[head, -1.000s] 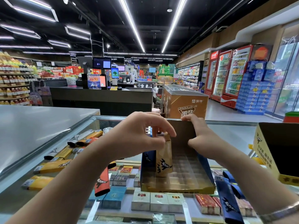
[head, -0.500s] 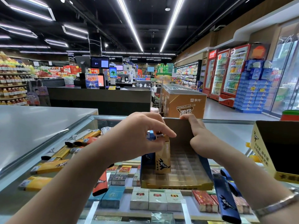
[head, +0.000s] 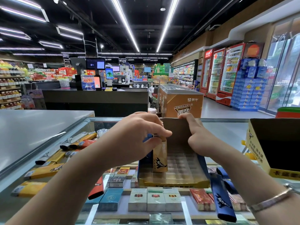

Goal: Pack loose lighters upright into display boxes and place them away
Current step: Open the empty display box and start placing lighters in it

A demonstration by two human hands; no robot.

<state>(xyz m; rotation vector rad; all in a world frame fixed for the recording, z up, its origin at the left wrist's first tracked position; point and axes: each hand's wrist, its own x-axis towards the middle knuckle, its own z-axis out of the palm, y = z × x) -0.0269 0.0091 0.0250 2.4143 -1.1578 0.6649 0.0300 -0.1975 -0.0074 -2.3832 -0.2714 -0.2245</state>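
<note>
Glass surface (head: 227,132) carries the display box (head: 175,182), centre. Right hand (head: 197,140) fingers curl over its far wall, bracing it, so the left hand (head: 138,140) can pinch the gold lighter (head: 159,158) upright into a left slot.

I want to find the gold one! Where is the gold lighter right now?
The gold lighter stands upright at the left end of the display box, mid-frame in the head view, its top pinched by the left hand.
</note>
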